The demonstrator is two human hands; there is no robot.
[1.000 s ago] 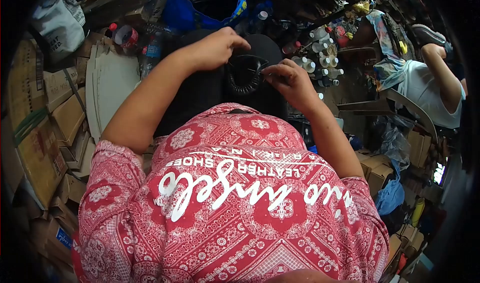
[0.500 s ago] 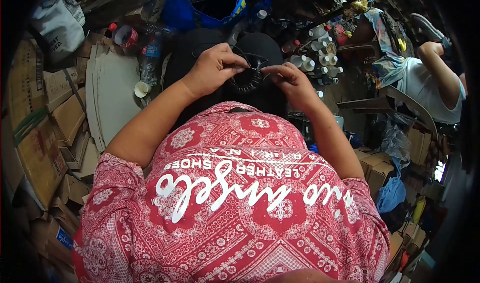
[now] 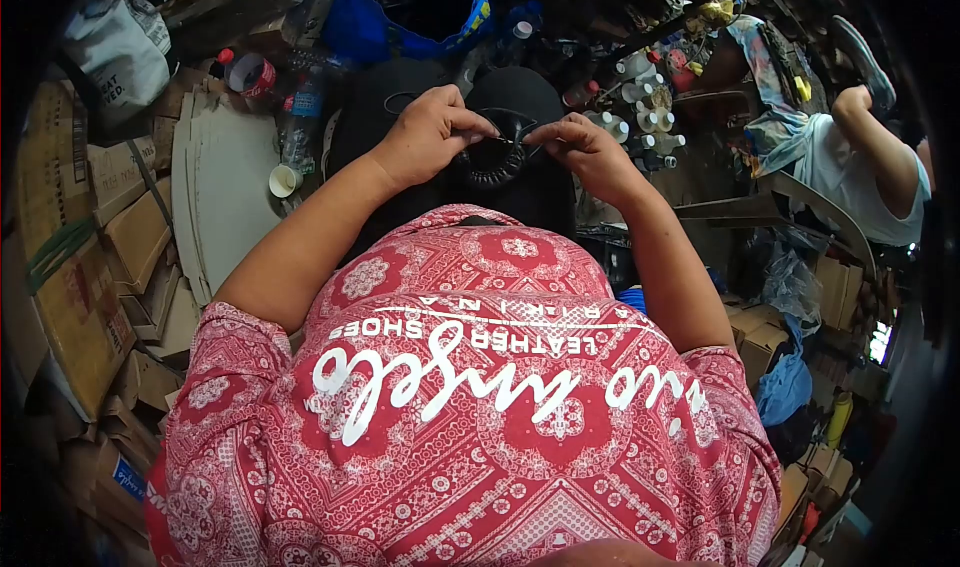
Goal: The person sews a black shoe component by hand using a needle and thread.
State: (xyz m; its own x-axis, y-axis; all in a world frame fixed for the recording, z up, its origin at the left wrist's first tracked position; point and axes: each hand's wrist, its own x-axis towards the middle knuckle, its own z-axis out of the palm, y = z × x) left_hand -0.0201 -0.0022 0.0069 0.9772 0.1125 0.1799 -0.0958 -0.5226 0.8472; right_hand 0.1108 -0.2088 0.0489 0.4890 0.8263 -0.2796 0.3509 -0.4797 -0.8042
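Note:
A ring of black coiled cord [image 3: 495,177] rests over my dark-clad lap, between my two hands. My left hand [image 3: 425,142] is closed in a pinch at the ring's upper left, on a thin black cord end. A thin loop of the same dark cord [image 3: 397,102] sticks out behind my left knuckles. At the ring's upper right, my right hand [image 3: 590,162] pinches the black cord between thumb and finger. The fingertips of both hands nearly meet, and the exact ends they grip are too small to make out.
Several small bottles [image 3: 645,117] stand beyond my right hand. A blue bag [image 3: 350,22] sits ahead. Flattened cardboard [image 3: 225,177], a paper cup [image 3: 284,181] and plastic bottles [image 3: 302,117] lie to the left. Another person [image 3: 870,172] is at the far right.
My hands stay close together at the ring, with small finger movements. The coil ring has shifted slightly and shows rounder. At the right, the other person's foot has moved.

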